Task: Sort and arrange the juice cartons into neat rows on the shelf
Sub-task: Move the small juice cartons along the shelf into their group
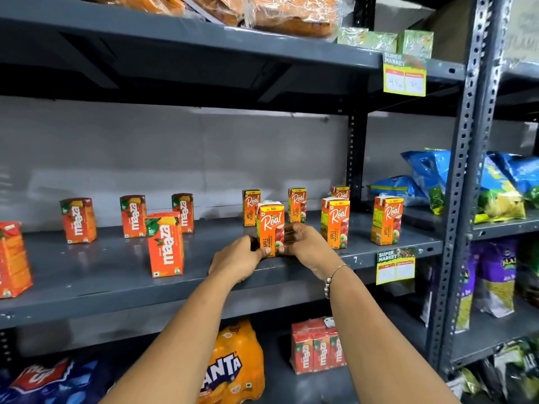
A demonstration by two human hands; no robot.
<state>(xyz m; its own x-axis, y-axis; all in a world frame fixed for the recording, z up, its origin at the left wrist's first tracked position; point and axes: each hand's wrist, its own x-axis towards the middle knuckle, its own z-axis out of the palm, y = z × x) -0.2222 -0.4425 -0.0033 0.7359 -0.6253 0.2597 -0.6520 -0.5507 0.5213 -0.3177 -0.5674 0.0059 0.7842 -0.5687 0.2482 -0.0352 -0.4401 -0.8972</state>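
A Real apple juice carton (270,225) stands upright near the front of the grey middle shelf (116,275). My left hand (237,258) grips its lower left side and my right hand (304,243) grips its lower right side. Several more Real cartons stand spread out behind and to the right, among them one at the front right (335,221), one at the far right (387,220) and one at the back (250,207). To the left stand several orange Maaza cartons, such as the front one (165,244) and one at the left edge (13,259).
A yellow price tag (395,268) hangs from the shelf's front edge. Below sit a Fanta bottle pack (233,363) and a wrapped Maaza pack (318,348). Blue snack bags (423,176) fill the shelves to the right, past a perforated steel upright (458,199). Wrapped goods (291,13) lie on the shelf above.
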